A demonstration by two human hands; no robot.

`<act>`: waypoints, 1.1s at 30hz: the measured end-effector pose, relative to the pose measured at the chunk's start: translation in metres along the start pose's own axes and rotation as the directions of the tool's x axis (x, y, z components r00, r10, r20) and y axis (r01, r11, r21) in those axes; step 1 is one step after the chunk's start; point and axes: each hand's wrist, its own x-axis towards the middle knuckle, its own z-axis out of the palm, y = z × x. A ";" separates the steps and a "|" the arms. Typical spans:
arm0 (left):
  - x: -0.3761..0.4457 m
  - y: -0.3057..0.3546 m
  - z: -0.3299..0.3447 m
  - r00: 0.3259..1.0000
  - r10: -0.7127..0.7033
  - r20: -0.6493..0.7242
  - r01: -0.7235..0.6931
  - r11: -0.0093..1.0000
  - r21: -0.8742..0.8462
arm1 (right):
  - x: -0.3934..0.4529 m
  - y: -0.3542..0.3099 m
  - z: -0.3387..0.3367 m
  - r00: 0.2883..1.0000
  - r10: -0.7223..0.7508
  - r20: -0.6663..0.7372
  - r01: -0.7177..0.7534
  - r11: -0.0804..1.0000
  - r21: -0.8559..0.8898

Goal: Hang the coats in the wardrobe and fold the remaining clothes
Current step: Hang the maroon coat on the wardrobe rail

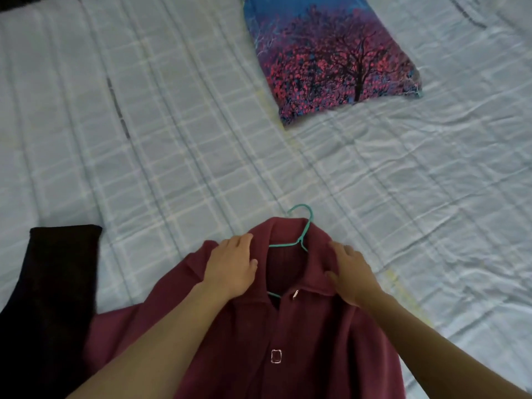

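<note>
A maroon coat (302,335) lies face up on the bed at the bottom centre, buttoned with square buttons. A teal wire hanger (302,234) sits inside its neck, the hook poking out past the collar. My left hand (231,264) rests flat on the coat's left shoulder beside the collar. My right hand (349,273) lies on the right side of the collar, fingers spread and fairly straight. A black garment (49,298) lies at the lower left, partly under the coat's edge.
The bed (178,139) is covered with a pale blue checked sheet. A pillow (331,53) printed with a red tree on blue lies at the upper right. A dark item shows at the top left corner.
</note>
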 end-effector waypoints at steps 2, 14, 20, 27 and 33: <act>0.002 -0.005 0.012 0.999 -0.001 0.054 -0.004 0.996 0.087 | 0.001 -0.002 0.007 0.999 0.020 -0.038 -0.020 1.000 0.001; -0.073 0.003 -0.025 0.980 0.107 -0.167 -0.095 0.993 0.076 | -0.071 -0.013 -0.013 0.973 -0.164 -0.162 0.197 0.957 0.215; -0.148 0.032 -0.091 0.912 0.146 -0.384 -0.130 0.989 0.068 | -0.140 -0.025 -0.051 0.866 -0.290 -0.408 0.397 0.894 0.207; -0.237 0.051 -0.166 0.795 0.195 -0.574 -0.190 0.979 0.070 | -0.228 -0.062 -0.094 0.729 -0.339 -0.594 0.521 0.839 0.160; -0.320 0.066 -0.214 0.647 0.226 -0.728 -0.262 0.963 0.066 | -0.307 -0.090 -0.149 0.554 -0.407 -0.726 0.612 0.790 0.024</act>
